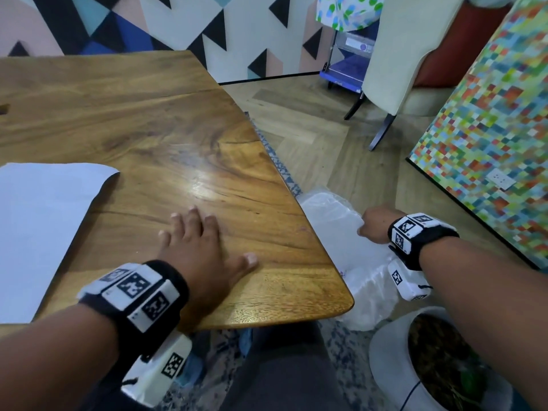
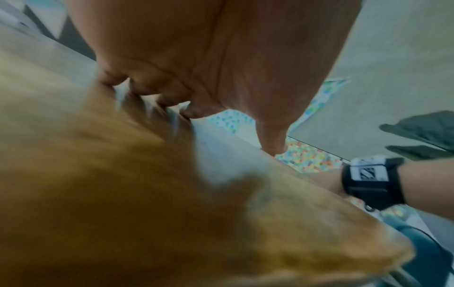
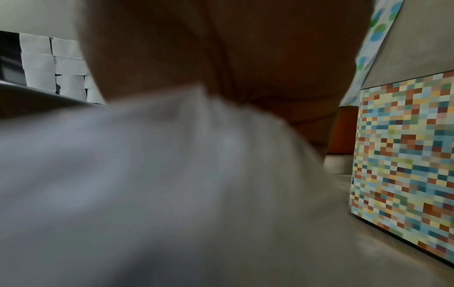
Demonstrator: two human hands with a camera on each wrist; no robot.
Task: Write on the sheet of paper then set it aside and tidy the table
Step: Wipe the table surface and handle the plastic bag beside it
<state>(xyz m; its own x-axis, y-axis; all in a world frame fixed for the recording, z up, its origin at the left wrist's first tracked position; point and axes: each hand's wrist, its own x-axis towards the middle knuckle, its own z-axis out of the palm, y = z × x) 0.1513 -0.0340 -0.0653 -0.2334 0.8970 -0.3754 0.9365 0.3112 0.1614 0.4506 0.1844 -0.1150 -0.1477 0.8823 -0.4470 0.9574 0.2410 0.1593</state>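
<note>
1. Sitting nearest the camera, the person's dark-trousered lap (image 1: 284, 369) is tucked under the near table corner; a white planter (image 1: 394, 366) with soil stands on the floor at their right.
2. Left hand (image 1: 201, 247) lies flat on the wooden table (image 1: 166, 120) near its front right corner, fingers straight and spread, grasping nothing. The left wrist view shows fingertips (image 2: 272, 147) touching the wood. Likely bracing the body while the other arm reaches off the edge, or sweeping the surface; motion blur there, cannot tell which.
3. Right hand (image 1: 375, 225) is off the table, below the right edge, fingers curled into a clear plastic bag (image 1: 335, 232) that hangs beside the edge. Grasping the bag's top, judging by the bunched film in the right wrist view (image 3: 172, 155). Probably held open at the table edge to catch rubbish, which fits the tidy-up step.
4. Sheet of paper (image 1: 44, 226) lies flat at the table's left, well apart from both hands; looks already set aside. Any writing on it is not visible from here.
5. No pen in view.
6. Farther off: cream chair (image 1: 394, 54), patchwork-patterned panel (image 1: 489, 129) on the right, geometric wall (image 1: 118, 22) behind the table.
</note>
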